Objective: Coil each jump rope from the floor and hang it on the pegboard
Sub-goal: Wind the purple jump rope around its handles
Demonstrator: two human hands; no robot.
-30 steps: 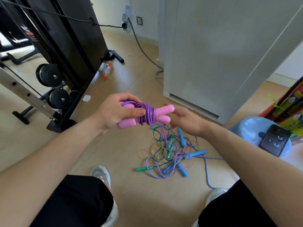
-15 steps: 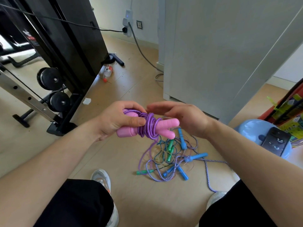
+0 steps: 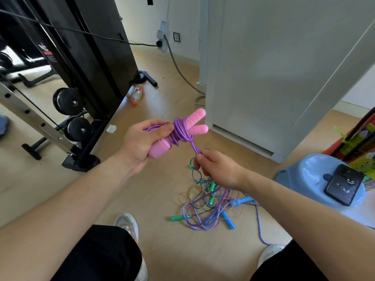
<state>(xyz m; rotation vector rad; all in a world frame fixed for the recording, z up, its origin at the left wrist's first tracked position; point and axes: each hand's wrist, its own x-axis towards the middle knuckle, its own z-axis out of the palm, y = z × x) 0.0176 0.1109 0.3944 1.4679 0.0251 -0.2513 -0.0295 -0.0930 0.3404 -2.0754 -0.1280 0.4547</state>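
My left hand [image 3: 142, 142] grips a purple jump rope's two pink handles [image 3: 195, 122], with the purple cord [image 3: 179, 132] wound several times around them. A short length of cord runs down from the windings to my right hand [image 3: 217, 169], which pinches it taut just below. On the floor beneath lies a tangle of other jump ropes [image 3: 209, 209]: a braided purple-white one, thin blue and tan cords, green handles and blue handles. No pegboard is in view.
A black weight machine [image 3: 81, 57] with pulleys stands at the left. A grey cabinet [image 3: 274, 67] fills the right back. A light-blue stool [image 3: 308, 179] with a phone [image 3: 343, 184] on it sits at the right. My shoes [image 3: 127, 224] flank the rope pile.
My right hand has come off the handles, dropped below them and pulled the loose cord end tight. The handles have tilted upward in my left hand.
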